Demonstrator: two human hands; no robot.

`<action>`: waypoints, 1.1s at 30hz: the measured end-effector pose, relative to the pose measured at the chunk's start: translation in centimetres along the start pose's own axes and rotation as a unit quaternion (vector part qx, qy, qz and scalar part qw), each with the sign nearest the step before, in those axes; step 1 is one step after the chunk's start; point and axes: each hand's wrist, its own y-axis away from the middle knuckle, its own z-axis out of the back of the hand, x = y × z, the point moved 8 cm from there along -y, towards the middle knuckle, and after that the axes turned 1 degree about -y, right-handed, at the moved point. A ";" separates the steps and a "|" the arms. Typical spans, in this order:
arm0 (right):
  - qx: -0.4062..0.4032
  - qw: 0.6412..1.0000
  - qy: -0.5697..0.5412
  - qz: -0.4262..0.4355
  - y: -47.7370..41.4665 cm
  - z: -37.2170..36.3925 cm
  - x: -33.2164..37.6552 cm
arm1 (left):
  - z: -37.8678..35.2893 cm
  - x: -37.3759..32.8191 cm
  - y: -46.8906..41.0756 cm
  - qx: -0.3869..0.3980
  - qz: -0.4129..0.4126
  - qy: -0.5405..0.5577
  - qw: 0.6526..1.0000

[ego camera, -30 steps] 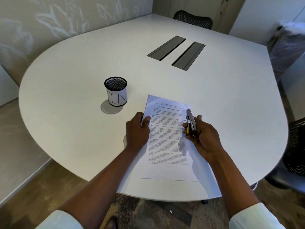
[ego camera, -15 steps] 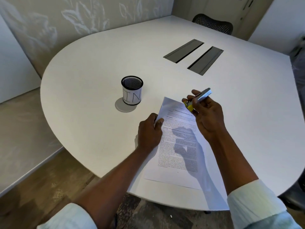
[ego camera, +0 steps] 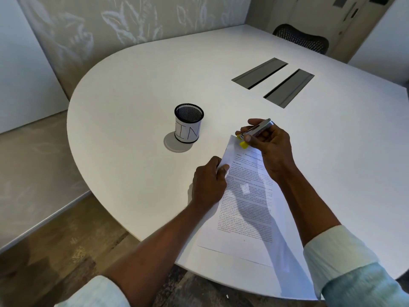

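A printed stack of paper [ego camera: 245, 200] lies on the white table [ego camera: 137, 89] in front of me. My left hand [ego camera: 209, 181] holds its left edge, thumb on top of the sheet. My right hand [ego camera: 269, 144] grips a small silver and yellow stapler [ego camera: 254, 132] at the paper's top left corner. The stapler's yellow end sits on that corner.
A black mesh pen cup [ego camera: 188, 122] with a white label reading "IN" stands left of the paper. Two grey cable hatches [ego camera: 273, 82] are set into the table further back. A black mesh chair [ego camera: 302, 38] stands at the far side.
My right hand has carried the stapler from the paper's right side up to its top left corner. My left hand has stayed on the left edge. The view has shifted to the left.
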 end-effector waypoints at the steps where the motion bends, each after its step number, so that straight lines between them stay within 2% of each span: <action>1: -0.001 1.000 0.002 0.000 0.0 0.0 -0.1 | 0.0 0.0 0.0 -0.001 -0.001 -0.001 1.000; 13: 0.018 1.000 0.019 0.006 -1.2 -0.2 0.0 | -0.1 0.4 0.2 -0.009 0.012 -0.014 1.000; 26: 0.090 0.994 0.065 -0.013 -1.9 -1.3 -0.1 | -0.5 0.5 0.0 -0.005 -0.010 -0.001 1.000; 33: 0.071 0.995 0.056 -0.027 -2.2 -1.5 -0.9 | -0.6 0.9 0.0 -0.011 -0.005 -0.003 1.000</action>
